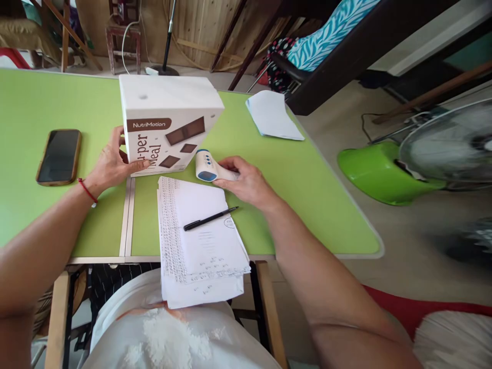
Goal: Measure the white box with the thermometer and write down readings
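A white carton [172, 95] with brown bar pictures and "NutriMotion" lettering stands on the green table. My left hand [115, 159] grips its lower left edge, thumb on the printed front and fingers round the side. Just right of the carton, my right hand [244, 179] is wrapped round the handle of a white infrared thermometer [205, 163] with blue buttons and a small dark screen. Below them lies a stack of papers [196, 246] covered in handwriting, overhanging the table's near edge. A black pen [210, 218] rests across the top sheet.
A smartphone [59, 156] in a brown case lies left on the green table [307, 205]. Folded sheets [274, 115] are at the far right edge. Beyond the table stand a green plastic stool [372, 174], a fan [453, 143] and a dark chair with patterned cloth [330, 36].
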### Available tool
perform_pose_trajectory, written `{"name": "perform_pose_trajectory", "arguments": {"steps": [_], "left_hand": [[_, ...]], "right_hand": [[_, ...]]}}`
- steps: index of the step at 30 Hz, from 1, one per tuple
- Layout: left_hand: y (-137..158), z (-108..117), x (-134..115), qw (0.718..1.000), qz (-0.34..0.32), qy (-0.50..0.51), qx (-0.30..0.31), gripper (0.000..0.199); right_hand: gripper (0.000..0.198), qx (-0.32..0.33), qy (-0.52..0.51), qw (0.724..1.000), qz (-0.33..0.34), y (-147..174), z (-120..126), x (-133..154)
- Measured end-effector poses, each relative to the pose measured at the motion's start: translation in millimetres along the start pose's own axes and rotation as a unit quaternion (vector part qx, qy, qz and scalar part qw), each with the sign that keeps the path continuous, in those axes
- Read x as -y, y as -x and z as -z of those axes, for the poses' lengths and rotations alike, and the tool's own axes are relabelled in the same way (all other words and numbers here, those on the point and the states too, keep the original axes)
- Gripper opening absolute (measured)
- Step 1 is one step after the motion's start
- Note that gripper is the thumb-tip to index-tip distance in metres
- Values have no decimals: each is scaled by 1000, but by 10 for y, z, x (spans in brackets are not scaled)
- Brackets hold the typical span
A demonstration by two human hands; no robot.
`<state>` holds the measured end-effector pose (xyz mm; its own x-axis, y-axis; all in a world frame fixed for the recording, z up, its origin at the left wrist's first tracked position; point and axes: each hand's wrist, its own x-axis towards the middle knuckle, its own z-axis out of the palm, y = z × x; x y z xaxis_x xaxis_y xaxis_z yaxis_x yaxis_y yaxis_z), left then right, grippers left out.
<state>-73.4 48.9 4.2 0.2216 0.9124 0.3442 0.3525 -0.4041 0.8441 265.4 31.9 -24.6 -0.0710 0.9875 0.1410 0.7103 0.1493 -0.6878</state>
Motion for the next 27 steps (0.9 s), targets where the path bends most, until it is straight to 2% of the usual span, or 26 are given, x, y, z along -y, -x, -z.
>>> {"name": "perform_pose_trajectory", "arguments": {"steps": [4, 7, 11, 13, 14, 16, 18, 20, 23, 25, 27], "left_hand": [[-9, 8, -54, 999, 8, -22, 40, 81], [-5, 12, -92, 997, 21, -53, 43, 78], [13, 50, -135, 990, 74, -122, 13, 80], [21, 102, -188, 971, 110, -212, 7, 76], [27, 130, -230, 951, 127, -280, 26, 67], [48, 166, -343, 888, 140, -425, 105, 46], [88, 146, -485, 832, 120, -503, 202, 43], [149, 61, -627, 821, 89, -485, 288, 42], [253, -128, -765, 839, 23, -405, 363, 25], [310, -237, -785, 832, -16, -395, 390, 44], [345, -304, -765, 807, -42, -426, 408, 62]], "right_hand": [[37, -11, 31, 999, 7, -10, -45, 20], [35, -16, 44, 998, 33, -29, -46, 4], [29, -68, 72, 989, 107, 56, 72, 26], [18, -53, 81, 984, 149, 178, 191, 75], [14, -17, 82, 983, 166, 251, 253, 100], [14, 70, 88, 976, 189, 402, 355, 136], [19, 120, 113, 966, 201, 528, 402, 137], [23, 119, 149, 959, 211, 610, 392, 105], [16, 89, 181, 949, 243, 647, 339, 44], [13, 83, 188, 942, 266, 631, 330, 31], [15, 77, 180, 941, 274, 596, 351, 64]]}}
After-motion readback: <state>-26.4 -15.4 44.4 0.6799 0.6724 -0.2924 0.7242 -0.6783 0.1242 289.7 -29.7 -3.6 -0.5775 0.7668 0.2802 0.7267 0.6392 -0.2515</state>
